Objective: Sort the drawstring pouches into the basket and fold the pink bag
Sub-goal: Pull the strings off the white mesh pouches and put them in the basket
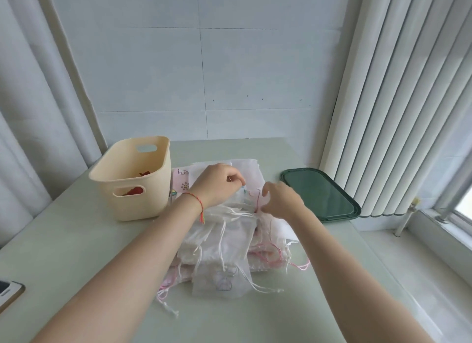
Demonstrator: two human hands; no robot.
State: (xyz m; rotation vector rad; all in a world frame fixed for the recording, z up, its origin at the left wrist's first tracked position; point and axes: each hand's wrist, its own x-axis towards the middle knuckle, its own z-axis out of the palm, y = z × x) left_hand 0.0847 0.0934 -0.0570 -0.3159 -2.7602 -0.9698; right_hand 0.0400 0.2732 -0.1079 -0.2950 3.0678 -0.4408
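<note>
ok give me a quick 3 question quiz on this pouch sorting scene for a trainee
1. True or false: the cream basket already holds something red.
2. Which lies right of the pile of pouches? A) a phone B) the green tray C) the basket
3. Fill in: the left hand and the right hand both work at the ____ end of the pile.

Key
1. True; red shows through the handle slot and over the rim.
2. B; the basket sits on the left, and the phone on the near left edge of the table.
3. Far; both pinch at a pouch there.
</note>
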